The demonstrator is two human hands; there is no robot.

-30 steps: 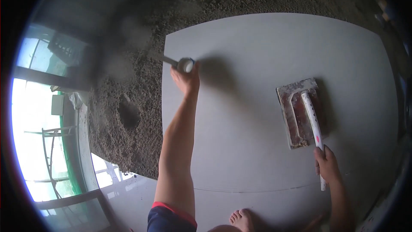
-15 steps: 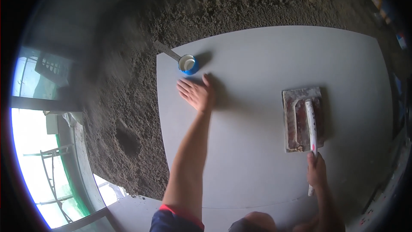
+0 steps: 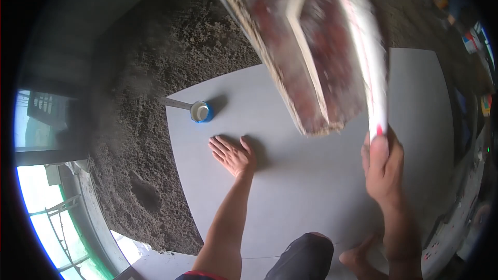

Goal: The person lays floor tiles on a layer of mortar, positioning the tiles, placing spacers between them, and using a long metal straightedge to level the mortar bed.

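Observation:
My right hand (image 3: 384, 168) is closed around the long white handle of a rectangular float (image 3: 290, 72), with a worn reddish-brown face and a pale frame-like grip. The float is raised well above the slab, tilted and partly blurred. Flat on the large light grey slab (image 3: 311, 176), with fingers spread, rests my left hand (image 3: 233, 156). Beyond its fingertips sits a small round blue-rimmed thing (image 3: 201, 111), whitish inside. A flat grey strip (image 3: 177, 103) runs from it across the slab's left edge. The float hides part of the slab's far edge.
Rough grey mortar (image 3: 135, 140) borders the slab on the left and far sides. A window (image 3: 52, 218) with scaffolding and green netting outside is at lower left. My knee (image 3: 303, 254) and bare foot (image 3: 358, 254) are close by. Blurred coloured items (image 3: 472, 41) lie at far right.
My right hand has lifted the float off the slab, up toward my head. My left hand, still flat, lies a bit farther from the blue-rimmed thing. The whole view has shifted.

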